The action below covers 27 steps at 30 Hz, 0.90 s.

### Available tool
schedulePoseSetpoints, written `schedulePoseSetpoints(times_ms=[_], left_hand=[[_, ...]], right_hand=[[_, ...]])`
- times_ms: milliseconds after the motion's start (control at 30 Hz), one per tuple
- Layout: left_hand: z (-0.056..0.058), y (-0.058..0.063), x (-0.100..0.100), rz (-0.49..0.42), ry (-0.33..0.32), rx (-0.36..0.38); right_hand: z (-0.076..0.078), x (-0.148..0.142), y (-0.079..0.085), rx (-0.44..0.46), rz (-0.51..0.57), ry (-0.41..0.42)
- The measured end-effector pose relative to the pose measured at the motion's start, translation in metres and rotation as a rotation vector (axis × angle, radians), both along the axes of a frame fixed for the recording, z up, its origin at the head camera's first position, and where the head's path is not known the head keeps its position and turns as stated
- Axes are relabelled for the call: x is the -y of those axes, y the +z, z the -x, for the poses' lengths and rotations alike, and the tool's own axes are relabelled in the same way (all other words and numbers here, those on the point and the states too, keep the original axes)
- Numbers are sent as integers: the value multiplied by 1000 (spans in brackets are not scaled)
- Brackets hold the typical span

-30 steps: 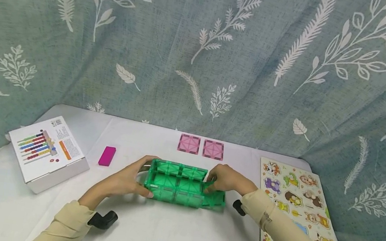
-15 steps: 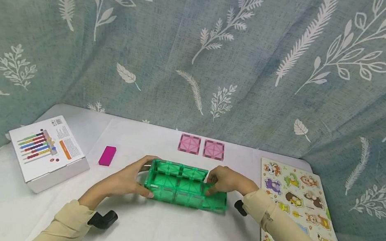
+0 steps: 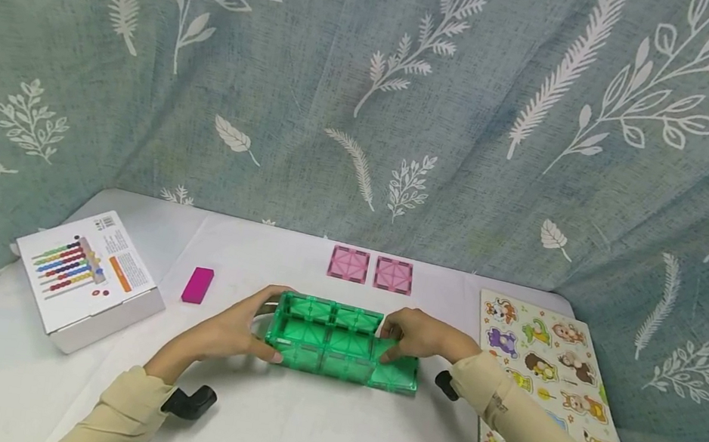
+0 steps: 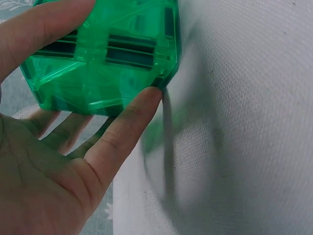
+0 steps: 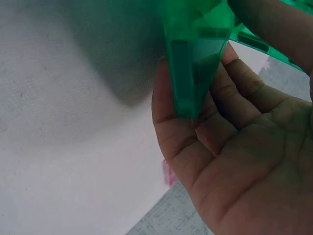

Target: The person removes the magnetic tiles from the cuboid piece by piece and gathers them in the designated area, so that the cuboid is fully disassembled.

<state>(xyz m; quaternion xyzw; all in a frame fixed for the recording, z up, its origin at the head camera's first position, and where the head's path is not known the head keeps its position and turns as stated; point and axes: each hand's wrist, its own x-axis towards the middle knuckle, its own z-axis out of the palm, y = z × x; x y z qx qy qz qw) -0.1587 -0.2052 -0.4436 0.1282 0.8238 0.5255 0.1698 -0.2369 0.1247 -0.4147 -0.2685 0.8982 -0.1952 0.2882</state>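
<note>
While the left hand (image 3: 228, 328) grips the green frame (image 3: 320, 362) at one end, the right hand (image 3: 418, 334) pinches a green tile (image 3: 400, 374) at the other. The frame stands between the desk (image 3: 295, 434)'s left and right edges.

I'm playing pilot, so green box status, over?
Left grip holding green box. Right grip pinching green tile at right end. Pink tiles behind, seemingly not blocking.

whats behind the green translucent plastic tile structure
Behind the green translucent plastic tile structure, two pink square tiles lie flat side by side on the white cloth, with a blue-green leaf-patterned curtain beyond. The cloth right against its back wall is hidden.
</note>
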Motion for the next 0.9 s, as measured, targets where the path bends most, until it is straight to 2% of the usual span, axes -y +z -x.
schedulePoseSetpoints(times_ms=[333, 567, 900], left_hand=[[-1, 1, 1, 0, -11, -21], [-1, 1, 1, 17, -12, -17], [-1, 1, 2, 5, -16, -31]], right_hand=[[1, -11, 8, 14, 18, 56], [12, -29, 18, 12, 19, 126], [27, -54, 33, 69, 112, -1]])
